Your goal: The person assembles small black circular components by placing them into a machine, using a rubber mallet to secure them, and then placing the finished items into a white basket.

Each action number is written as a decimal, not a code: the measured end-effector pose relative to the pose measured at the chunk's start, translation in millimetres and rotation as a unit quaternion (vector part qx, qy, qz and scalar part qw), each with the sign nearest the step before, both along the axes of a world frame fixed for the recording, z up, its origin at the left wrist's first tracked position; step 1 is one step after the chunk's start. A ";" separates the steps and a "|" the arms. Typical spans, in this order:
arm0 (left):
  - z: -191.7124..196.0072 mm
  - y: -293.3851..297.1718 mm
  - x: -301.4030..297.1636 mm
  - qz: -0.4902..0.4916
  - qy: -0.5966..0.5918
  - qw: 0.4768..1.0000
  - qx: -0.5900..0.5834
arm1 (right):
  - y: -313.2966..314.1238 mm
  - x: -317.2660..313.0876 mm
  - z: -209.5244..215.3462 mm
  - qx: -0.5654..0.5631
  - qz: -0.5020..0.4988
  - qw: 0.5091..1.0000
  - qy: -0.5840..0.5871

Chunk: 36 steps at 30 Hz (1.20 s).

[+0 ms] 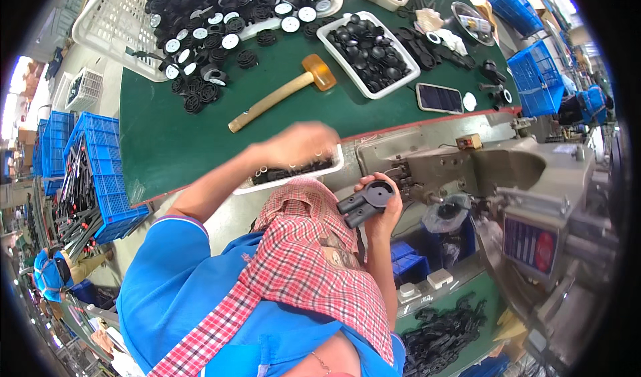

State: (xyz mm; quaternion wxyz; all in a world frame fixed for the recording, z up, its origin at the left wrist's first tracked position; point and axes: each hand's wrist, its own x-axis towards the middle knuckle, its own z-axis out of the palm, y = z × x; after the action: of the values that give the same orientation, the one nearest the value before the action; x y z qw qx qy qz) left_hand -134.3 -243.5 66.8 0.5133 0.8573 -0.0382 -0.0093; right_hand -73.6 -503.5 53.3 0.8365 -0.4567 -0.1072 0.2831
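The right hand (382, 207) has a black plastic part with a round ring head and a forked stem (365, 203) firmly in its grasp. The fingers (394, 200) curl round the far side of the ring, the thumb presses at the near rim, and the stem juts out to the left, clear of the palm. The part is held up in the air, just in front of the grey metal press machine (481, 170), close to its small jaw but apart from it.

The left hand (298, 145) is blurred, hovering over the shallow white tray of small black pieces (294, 175) at the near edge of the green-topped workbench (173, 137). Whether those fingers are spread or pinching anything, I cannot tell; the blur hides it.

Further back on the bench, a mallet with a pale wooden handle and amber translucent head (284, 91) lies at a slant, well apart from both hands. Beyond it, a white rectangular tray full of round black caps (368, 51), and to the left a big white lattice basket spilling black and white discs (127, 17). A dark-screened phone (439, 98) lies flat near the bench's right end. Blue plastic crates of black rods (93, 177) stand down at the left, and a heap of black plastic parts (444, 333) sits low on the right.
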 end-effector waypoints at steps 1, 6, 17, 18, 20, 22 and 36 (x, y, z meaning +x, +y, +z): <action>-10.4 36.7 5.9 0.156 -0.044 0.984 0.078 | 4.7 4.9 0.2 0.006 0.005 1.000 0.023; -51.5 200.1 4.8 0.389 0.037 0.723 0.570 | 12.6 13.9 -8.6 0.107 0.000 0.977 0.186; 47.8 -30.7 51.0 0.033 0.001 0.999 -0.007 | 11.6 39.0 7.5 0.022 -0.140 0.987 0.073; 37.8 -48.3 56.7 -0.022 -0.121 0.991 0.044 | 11.7 38.2 9.2 -0.017 -0.162 0.986 0.030; 40.8 -79.7 64.3 -0.057 -0.138 0.987 0.061 | 10.0 38.3 12.7 -0.111 -0.201 0.968 -0.097; 42.1 -96.0 70.5 -0.063 -0.134 0.983 0.109 | 1.3 35.8 20.5 -0.168 -0.220 0.945 -0.175; 40.0 -149.0 103.9 -0.177 -0.238 0.939 0.174 | -49.5 30.5 10.1 -0.221 -0.184 0.951 -0.113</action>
State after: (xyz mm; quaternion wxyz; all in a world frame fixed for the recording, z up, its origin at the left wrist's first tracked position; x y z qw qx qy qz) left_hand -30.4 -392.5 106.8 0.3223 0.8898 -0.3080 0.0973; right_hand -43.1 -553.0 63.4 0.7345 -0.6712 -0.0494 0.0871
